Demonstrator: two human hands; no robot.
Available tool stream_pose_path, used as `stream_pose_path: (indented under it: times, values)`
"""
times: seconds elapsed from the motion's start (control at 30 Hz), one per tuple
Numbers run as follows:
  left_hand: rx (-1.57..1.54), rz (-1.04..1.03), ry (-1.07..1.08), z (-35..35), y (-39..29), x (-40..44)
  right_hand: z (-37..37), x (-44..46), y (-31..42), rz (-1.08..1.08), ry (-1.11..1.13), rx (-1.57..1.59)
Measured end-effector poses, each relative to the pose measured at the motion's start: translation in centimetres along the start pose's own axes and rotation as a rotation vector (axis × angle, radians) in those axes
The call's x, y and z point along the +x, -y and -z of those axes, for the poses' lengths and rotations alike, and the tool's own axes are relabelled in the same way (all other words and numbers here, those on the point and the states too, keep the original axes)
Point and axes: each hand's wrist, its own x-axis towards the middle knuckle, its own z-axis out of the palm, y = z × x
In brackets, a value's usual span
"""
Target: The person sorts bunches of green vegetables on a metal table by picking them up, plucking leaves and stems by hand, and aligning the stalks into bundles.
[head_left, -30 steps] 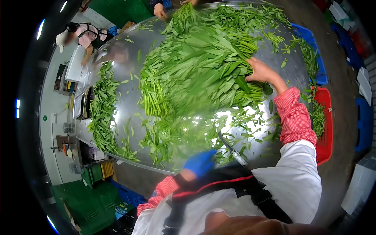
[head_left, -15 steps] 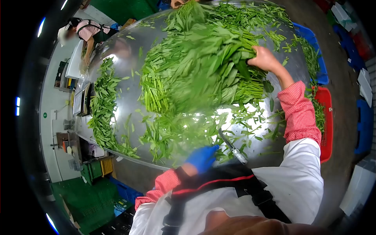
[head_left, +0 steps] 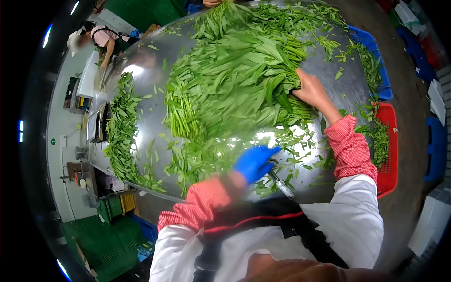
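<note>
My bare right hand (head_left: pixel 312 89) is closed round the stem end of a bunch of leafy greens, which look like water spinach (head_left: pixel 249 61). Its leaves fan out to the left over a large pile on the metal table (head_left: pixel 324 181). In a blue glove, my left hand (head_left: pixel 255 163) is held above the near side of the pile with its fingers stretched out. Nothing shows in it. Just under and beside its fingers lies a curved tool with a silvery handle (head_left: pixel 283 187); its far part is partly covered by the hand.
Another row of greens (head_left: pixel 123 124) lies along the table's left side, beside a scale-like device (head_left: pixel 97 123). A blue crate (head_left: pixel 386 91) and a red crate (head_left: pixel 392 155) with greens stand at the right. A co-worker (head_left: pixel 105 37) is at the far left; another person's hand (head_left: pixel 212 3) is at the top.
My left hand has moved up and to the right, over the curved tool. My right hand, holding the bunch, has shifted slightly down and left.
</note>
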Motion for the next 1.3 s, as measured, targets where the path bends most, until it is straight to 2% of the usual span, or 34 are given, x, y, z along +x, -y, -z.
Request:
stream_pose_path:
  times: [0.07,0.17,0.27,0.3,0.43,0.53,0.63,0.73,0.77,0.8,0.87,0.9,0.93,0.97,1.0,1.03,1.13,1.17,1.27,1.3]
  values:
    - [0.158,-0.236,-0.262,2.3,0.1,3.6,2.4,0.3,2.2,0.017,-0.028,0.010]
    - [0.344,-0.251,-0.287,5.0,-0.3,8.9,5.2,1.9,3.7,-0.030,-0.007,0.062]
    - [0.434,-0.174,-0.293,4.0,1.7,12.7,6.3,3.9,2.8,-0.003,-0.002,0.276]
    - [0.448,-0.049,-0.212,3.5,2.2,13.2,6.5,4.5,2.3,-0.085,0.051,0.422]
    - [0.537,0.045,-0.215,1.2,4.2,13.3,6.7,5.5,0.1,-0.251,0.175,0.880]
    - [0.305,0.115,-0.175,1.5,4.6,13.9,4.8,5.1,-2.0,-0.343,0.222,1.067]
    - [-0.894,0.253,-0.490,1.7,4.0,14.6,3.6,4.0,-1.4,-0.345,0.210,1.131]
    - [-1.640,0.229,-0.226,2.9,4.9,15.4,3.0,1.6,3.4,-0.295,0.068,0.895]
    - [-1.571,0.200,-0.258,2.6,4.5,15.3,1.7,0.7,4.6,-0.223,-0.040,0.659]
    - [-1.633,0.155,-0.231,2.4,4.8,15.1,0.5,-0.2,5.8,-0.154,-0.148,0.421]
    - [-1.754,0.076,-0.165,2.0,6.2,14.0,-0.1,-2.7,9.7,-0.149,-0.082,0.042]
    - [-1.814,0.149,-0.181,2.0,6.3,13.0,-1.1,-3.5,10.7,-0.079,-0.156,-0.079]
    - [-2.006,0.275,-0.125,2.1,5.8,11.8,-2.5,-4.0,11.3,-0.007,-0.225,-0.201]
    - [-2.022,0.297,-0.150,2.3,5.3,10.8,-3.6,-4.3,11.8,0.041,-0.340,-0.289]
    - [-2.038,0.319,-0.176,2.4,5.0,10.1,-3.7,-4.9,12.5,0.020,-0.288,-0.284]
    - [-2.327,0.245,-0.065,2.3,5.8,9.6,-3.5,-5.4,13.0,0.034,-0.274,-0.260]
    - [-2.295,0.280,-0.168,2.7,5.2,9.1,-1.6,-6.5,13.6,0.066,-0.151,-0.183]
    - [-2.115,0.311,-0.262,3.1,4.6,9.2,-1.1,-6.7,13.4,0.076,-0.099,-0.157]
    - [-1.820,0.376,-0.432,3.2,4.3,8.7,-0.5,-5.6,11.5,0.174,-0.239,0.021]
    - [-1.989,0.271,-0.356,2.8,5.2,8.9,-0.7,-4.6,10.6,0.167,-0.328,0.138]
